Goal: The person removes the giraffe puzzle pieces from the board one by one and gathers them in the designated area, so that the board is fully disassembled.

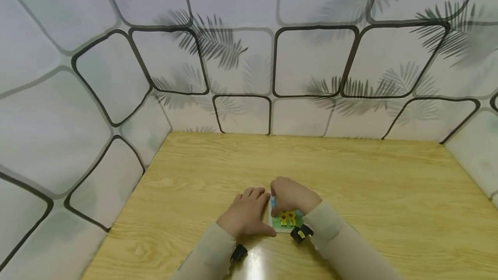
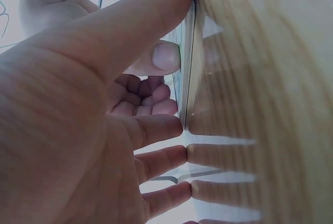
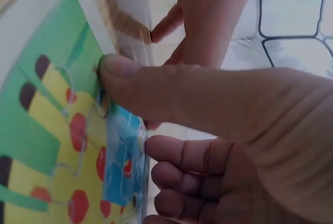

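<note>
I see the right hand [image 1: 295,195] press its thumb onto the animal puzzle [image 1: 288,221].
Its other fingers curl near the puzzle's far edge; whether they grip it, I can't tell. The left hand [image 1: 249,214] lies with fingers extended along the puzzle's left side, thumb at its near corner. The puzzle sits on the desk [image 1: 358,180]; beyond it rises a leaf-patterned wall [image 1: 307,62].

Soft, diffuse head-view light, white glare on the tabletop [image 1: 255,265]; hazy wrist views
</note>
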A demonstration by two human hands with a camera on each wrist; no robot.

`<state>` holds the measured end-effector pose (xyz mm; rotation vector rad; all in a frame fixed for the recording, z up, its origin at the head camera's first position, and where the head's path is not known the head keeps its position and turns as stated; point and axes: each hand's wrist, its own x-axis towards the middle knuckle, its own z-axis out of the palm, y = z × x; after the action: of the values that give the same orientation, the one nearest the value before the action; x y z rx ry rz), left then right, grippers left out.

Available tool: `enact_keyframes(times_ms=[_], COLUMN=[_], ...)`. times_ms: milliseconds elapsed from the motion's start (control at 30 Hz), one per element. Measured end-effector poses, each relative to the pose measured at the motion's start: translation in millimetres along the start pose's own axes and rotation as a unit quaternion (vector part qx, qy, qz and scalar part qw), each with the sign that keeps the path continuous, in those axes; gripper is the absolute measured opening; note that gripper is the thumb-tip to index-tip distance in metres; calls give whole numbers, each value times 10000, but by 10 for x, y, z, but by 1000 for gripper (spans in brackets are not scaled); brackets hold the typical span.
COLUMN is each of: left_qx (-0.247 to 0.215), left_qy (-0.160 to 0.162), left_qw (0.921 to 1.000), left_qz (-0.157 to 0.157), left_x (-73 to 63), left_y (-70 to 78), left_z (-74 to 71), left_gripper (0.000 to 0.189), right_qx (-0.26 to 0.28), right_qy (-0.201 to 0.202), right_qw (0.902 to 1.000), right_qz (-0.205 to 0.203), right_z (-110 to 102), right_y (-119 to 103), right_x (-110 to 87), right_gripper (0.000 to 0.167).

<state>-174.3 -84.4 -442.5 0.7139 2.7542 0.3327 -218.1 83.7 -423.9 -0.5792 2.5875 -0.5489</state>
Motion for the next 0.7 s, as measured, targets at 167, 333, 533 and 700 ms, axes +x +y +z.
enact_keyframes(times_ms=[167, 333, 533, 700], left_qx=[-86, -101, -120, -104], left_qy=[-23, -12, -15, 4], left_qw=[10000, 9999, 9999, 9999], left_qz=[-34, -29, -58, -72], left_x=[-5, 4, 0, 4], left_y=[-9, -11, -10, -9], left_z=[2, 1, 0, 2], left_gripper=[98, 97, 99, 98], right_qx=[207, 259, 353, 269], right_qy=[-164, -247, -28, 117], right_qw=[9996, 9989, 9991, 9995], right_qz=[-90, -313, -245, -130], right_z=[-9, 4, 37, 41], right_y=[43, 99, 110, 63], right_x=[19, 57, 50, -2], right_gripper=[37, 30, 39, 41])
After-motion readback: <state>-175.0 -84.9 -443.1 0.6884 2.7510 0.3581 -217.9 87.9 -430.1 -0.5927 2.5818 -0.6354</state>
